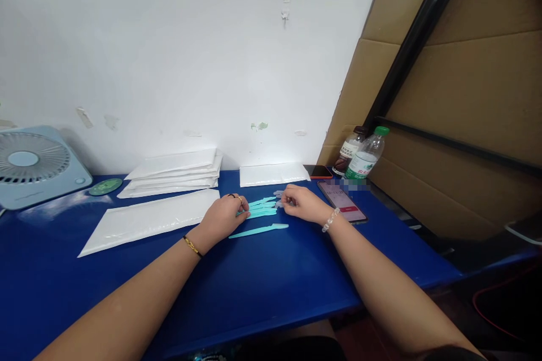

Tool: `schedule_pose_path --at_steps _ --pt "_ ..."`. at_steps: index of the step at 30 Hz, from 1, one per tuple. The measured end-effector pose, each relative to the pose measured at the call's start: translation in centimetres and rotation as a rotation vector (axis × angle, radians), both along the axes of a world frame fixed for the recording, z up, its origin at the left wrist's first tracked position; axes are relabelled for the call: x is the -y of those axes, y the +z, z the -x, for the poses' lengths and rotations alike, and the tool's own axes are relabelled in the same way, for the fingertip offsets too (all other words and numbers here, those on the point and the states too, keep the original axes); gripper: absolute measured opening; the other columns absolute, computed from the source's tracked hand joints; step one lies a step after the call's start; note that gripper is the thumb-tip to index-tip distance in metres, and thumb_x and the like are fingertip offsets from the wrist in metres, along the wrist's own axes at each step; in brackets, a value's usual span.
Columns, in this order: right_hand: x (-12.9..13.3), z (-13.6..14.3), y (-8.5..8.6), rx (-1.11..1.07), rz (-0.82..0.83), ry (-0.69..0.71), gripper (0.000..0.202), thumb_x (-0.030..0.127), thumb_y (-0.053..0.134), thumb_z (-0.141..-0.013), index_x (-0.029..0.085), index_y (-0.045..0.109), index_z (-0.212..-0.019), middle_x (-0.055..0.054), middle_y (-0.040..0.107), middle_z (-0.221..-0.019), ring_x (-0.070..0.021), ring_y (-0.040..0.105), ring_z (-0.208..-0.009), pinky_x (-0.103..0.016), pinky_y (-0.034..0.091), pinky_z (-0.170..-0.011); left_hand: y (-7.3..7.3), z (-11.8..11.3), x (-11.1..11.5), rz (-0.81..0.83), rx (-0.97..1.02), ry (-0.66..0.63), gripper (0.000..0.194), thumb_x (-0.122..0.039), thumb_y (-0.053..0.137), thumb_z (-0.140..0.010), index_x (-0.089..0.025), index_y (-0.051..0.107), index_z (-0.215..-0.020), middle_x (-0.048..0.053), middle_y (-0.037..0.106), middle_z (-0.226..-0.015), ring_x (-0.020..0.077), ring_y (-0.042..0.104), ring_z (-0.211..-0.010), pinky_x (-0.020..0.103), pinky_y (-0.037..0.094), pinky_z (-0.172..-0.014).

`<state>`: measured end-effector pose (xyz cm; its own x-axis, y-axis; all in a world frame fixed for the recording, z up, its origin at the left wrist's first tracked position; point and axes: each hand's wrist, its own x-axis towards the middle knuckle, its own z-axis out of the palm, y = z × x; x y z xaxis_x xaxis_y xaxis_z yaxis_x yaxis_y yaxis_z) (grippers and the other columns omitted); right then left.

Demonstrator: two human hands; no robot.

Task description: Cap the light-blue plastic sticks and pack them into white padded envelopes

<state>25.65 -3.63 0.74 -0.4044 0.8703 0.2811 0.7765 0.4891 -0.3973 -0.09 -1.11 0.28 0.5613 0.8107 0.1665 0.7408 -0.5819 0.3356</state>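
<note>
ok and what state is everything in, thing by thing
Left hand: fingers on the turquoise tools
Turquoise tools: bunched, lying flat
Single turquoise tool: lying apart, nearer the wearer
Right hand: fingertips bent together
Near phone: screen lit
Far phone: screen dark
Green-capped bottle: upright, closed
Brown-capped bottle: upright, closed
White packets: stacked
Fan: running or not, cannot tell

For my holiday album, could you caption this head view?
Two hands, left and right, at small turquoise tools on a blue table.

Left hand: palm down, fingers curled | Right hand: fingers bent inward
</note>
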Motion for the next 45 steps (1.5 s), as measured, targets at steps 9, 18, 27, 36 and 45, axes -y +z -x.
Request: schedule_pose_path --at_steps 9,18,27,36,45 --pt "0.2 -0.4 0.7 -0.195 0.163 -0.005 0.015 0.026 0.051 -0.086 0.016 0.062 -0.083 -0.003 0.066 -0.078 -0.0115 0.053 -0.064 -0.022 0.040 -0.058 0.6 0.1 0.1 0.070 0.121 0.056 0.016 -0.034 0.052 -0.080 -0.021 0.062 -0.082 0.003 0.066 -0.083 0.0191 0.060 -0.077 0.029 0.041 -0.063" --pt "0.5 0.2 0.6 -0.217 0.232 0.048 0.016 0.027 0.050 -0.088 0.016 0.062 -0.086 -0.003 0.065 -0.078 -0.0103 0.054 -0.061 -0.022 0.042 -0.056 0.3 0.0 -0.1 0.136 0.190 0.030 0.020 -0.038 0.052 -0.080 -0.020 0.061 -0.083 0.003 0.065 -0.082 0.0180 0.059 -0.075 0.027 0.042 -0.062" --pt "1.2 0.6 1.5 -0.162 0.254 0.153 0.016 0.026 0.055 -0.086 0.016 0.067 -0.084 -0.003 0.067 -0.079 -0.0132 0.057 -0.068 -0.023 0.043 -0.061 1.3 -0.5 1.2 0.305 0.130 -0.085 0.025 -0.044 0.054 -0.079 -0.020 0.063 -0.081 0.001 0.064 -0.075 0.0160 0.058 -0.065 0.025 0.040 -0.055" --pt "0.2 -2.1 1.2 -0.003 0.196 0.005 0.007 0.014 0.063 -0.075 0.015 0.068 -0.080 -0.004 0.063 -0.084 -0.0120 0.058 -0.069 -0.022 0.044 -0.063 0.2 0.3 0.0 -0.025 -0.017 -0.020 0.022 -0.034 0.051 -0.082 -0.021 0.066 -0.092 0.005 0.066 -0.092 0.0209 0.060 -0.083 0.030 0.042 -0.070" --pt "0.0 -1.4 0.4 -0.016 0.228 0.036 0.002 0.017 0.059 -0.081 0.016 0.060 -0.081 -0.001 0.061 -0.075 -0.0114 0.054 -0.064 -0.023 0.041 -0.058 0.3 0.1 0.0 0.003 -0.024 -0.005 0.018 -0.032 0.053 -0.082 -0.020 0.065 -0.080 0.005 0.067 -0.087 0.0201 0.059 -0.078 0.030 0.041 -0.068"
